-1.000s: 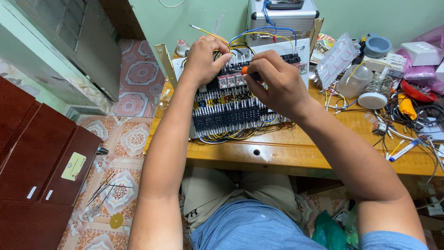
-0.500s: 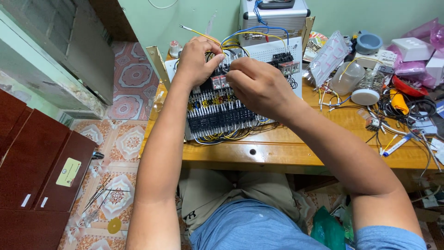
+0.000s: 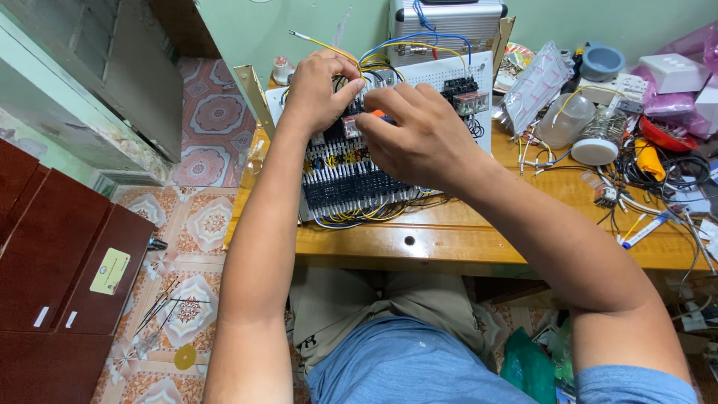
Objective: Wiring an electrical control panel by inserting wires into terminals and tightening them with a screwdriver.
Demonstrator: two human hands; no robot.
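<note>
A white control panel (image 3: 449, 75) packed with black terminal blocks (image 3: 351, 187) and yellow, blue and black wires lies on the wooden table (image 3: 464, 232). My left hand (image 3: 318, 90) rests on the panel's upper left, fingers pinching wires there. My right hand (image 3: 419, 135) is closed around a small orange-handled screwdriver (image 3: 380, 114), its tip pointing left toward the parts under my left fingers. Both hands nearly touch. The components beneath them are hidden.
A silver case (image 3: 449, 22) stands behind the panel. To the right lie a clear plastic jar (image 3: 565, 120), a white lid (image 3: 594, 152), a grey bowl (image 3: 602, 61), packets, pens and tangled cables (image 3: 658, 176). A dark red cabinet (image 3: 52, 277) stands at left on patterned floor tiles.
My right hand has slid left and slightly up the panel toward my left hand. The camera view has shifted a little; the left hand stays on the wires.
</note>
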